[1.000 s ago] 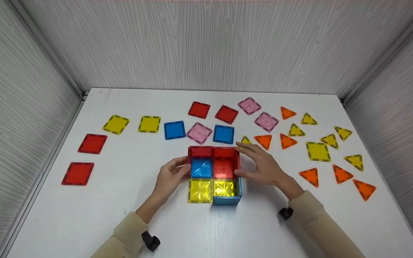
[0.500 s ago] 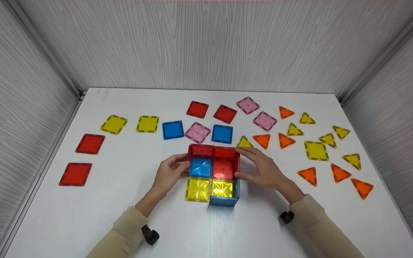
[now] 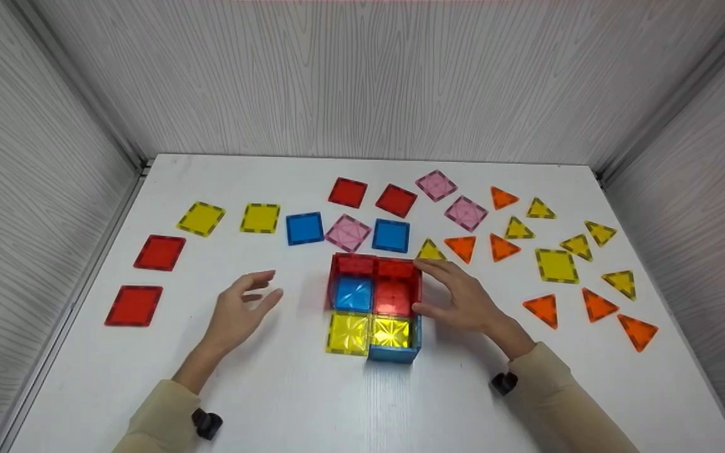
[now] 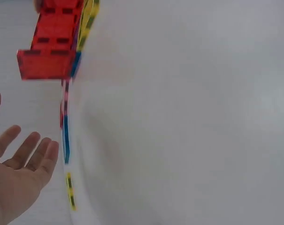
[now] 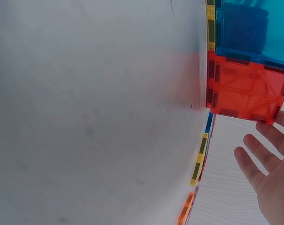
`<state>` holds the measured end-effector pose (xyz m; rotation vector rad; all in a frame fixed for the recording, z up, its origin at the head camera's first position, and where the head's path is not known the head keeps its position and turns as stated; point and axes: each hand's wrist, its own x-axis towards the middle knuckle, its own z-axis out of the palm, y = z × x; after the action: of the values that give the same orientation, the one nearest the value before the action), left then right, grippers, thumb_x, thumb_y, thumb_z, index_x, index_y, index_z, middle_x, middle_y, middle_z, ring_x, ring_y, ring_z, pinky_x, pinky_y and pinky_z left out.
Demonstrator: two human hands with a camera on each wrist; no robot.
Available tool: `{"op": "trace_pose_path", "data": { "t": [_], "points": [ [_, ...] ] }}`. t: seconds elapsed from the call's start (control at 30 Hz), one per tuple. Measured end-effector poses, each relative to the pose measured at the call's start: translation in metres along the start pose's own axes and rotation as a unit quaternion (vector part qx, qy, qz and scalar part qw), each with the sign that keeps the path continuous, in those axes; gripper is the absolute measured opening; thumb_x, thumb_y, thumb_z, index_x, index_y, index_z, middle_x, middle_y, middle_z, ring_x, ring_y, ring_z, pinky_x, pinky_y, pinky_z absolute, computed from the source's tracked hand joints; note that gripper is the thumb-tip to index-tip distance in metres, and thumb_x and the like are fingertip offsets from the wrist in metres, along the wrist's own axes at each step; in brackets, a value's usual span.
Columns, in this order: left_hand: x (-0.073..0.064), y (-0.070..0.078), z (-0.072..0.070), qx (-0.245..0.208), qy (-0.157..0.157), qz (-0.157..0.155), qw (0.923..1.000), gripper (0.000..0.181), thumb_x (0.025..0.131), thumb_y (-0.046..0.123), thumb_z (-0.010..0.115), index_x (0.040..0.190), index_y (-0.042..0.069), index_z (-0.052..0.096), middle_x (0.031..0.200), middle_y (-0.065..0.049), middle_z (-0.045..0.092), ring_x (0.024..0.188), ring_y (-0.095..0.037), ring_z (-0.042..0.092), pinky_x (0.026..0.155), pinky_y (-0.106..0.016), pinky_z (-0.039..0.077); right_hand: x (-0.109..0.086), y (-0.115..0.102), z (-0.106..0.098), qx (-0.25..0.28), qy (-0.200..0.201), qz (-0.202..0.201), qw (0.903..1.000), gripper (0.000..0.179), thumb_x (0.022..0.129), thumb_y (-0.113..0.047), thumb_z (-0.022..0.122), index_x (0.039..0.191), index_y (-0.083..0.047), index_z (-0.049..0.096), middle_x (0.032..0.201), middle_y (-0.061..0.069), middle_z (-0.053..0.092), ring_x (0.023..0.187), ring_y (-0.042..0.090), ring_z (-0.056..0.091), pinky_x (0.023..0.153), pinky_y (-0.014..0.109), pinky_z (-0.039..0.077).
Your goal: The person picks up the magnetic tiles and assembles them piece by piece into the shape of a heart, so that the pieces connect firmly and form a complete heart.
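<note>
A small walled structure of translucent magnetic tiles point(image 3: 347, 333) stands at the table's middle. Its floor shows a blue tile point(image 3: 354, 294), a red one and two yellow ones; red walls line the far side, with a blue wall tile point(image 3: 393, 355) at the near right. A red tile point(image 4: 47, 64) stands upright at its left side. My left hand point(image 3: 236, 314) is off to the left, fingers apart and holding nothing. With thumb and fingertips, my right hand point(image 3: 466, 299) touches the right red wall tile point(image 5: 247, 91); its other fingers extend straight in the right wrist view.
Flat square tiles lie behind and left of the structure, among them a pink tile point(image 3: 348, 233), a blue tile point(image 3: 304, 228) and a red tile point(image 3: 134, 306). Several orange triangles point(image 3: 599, 305) and yellow triangles point(image 3: 620, 284) lie at right, around a yellow square point(image 3: 557, 266).
My left hand has let go of the left red wall tile and drawn back to the left. That tile stays upright. The right hand has stayed at the right wall.
</note>
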<state>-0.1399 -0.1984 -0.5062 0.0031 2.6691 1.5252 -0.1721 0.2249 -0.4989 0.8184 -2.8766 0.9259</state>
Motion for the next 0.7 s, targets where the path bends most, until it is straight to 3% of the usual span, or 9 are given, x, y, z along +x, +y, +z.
{"op": "trace_pose_path", "data": {
  "t": [0.13,0.33,0.5,0.7],
  "points": [
    [-0.009,-0.022,-0.045,0.067,0.04,0.03,0.9965,0.055,0.102,0.034,0.07,0.149,0.01,0.055,0.152,-0.014,0.058,0.14,-0.035,0.055,0.115,-0.058,0.049,0.0,0.0,0.0,-0.002,-0.001,0.0,1.0,0.08,0.091,-0.052,0.077,0.16,-0.025,0.047,0.162,0.006,0.052,0.151,0.034,0.048,0.115,0.064,0.047],
    [-0.02,-0.057,-0.097,0.165,0.107,0.035,0.9799,0.055,0.1,0.031,0.072,0.146,0.005,0.058,0.147,-0.025,0.056,0.133,-0.044,0.052,0.108,-0.068,0.049,0.0,0.0,0.0,-0.004,0.001,-0.002,1.0,0.08,0.091,-0.052,0.077,0.16,-0.025,0.047,0.162,0.006,0.052,0.15,0.033,0.048,0.115,0.063,0.047],
    [-0.027,-0.088,-0.123,0.211,0.127,0.022,0.969,0.057,0.099,0.03,0.072,0.145,0.002,0.056,0.143,-0.031,0.053,0.128,-0.049,0.048,0.096,-0.073,0.053,0.0,0.001,0.0,-0.006,-0.001,0.003,1.0,0.08,0.091,-0.053,0.076,0.16,-0.025,0.047,0.163,0.005,0.051,0.151,0.033,0.048,0.116,0.063,0.047],
    [-0.029,-0.111,-0.139,0.232,0.129,-0.018,0.9639,0.063,0.096,0.03,0.075,0.147,0.001,0.053,0.144,-0.035,0.048,0.127,-0.055,0.044,0.087,-0.073,0.057,0.0,0.0,0.0,0.001,-0.002,0.002,1.0,0.08,0.091,-0.052,0.076,0.16,-0.024,0.047,0.163,0.005,0.051,0.151,0.033,0.047,0.116,0.063,0.047]
  ]
}}
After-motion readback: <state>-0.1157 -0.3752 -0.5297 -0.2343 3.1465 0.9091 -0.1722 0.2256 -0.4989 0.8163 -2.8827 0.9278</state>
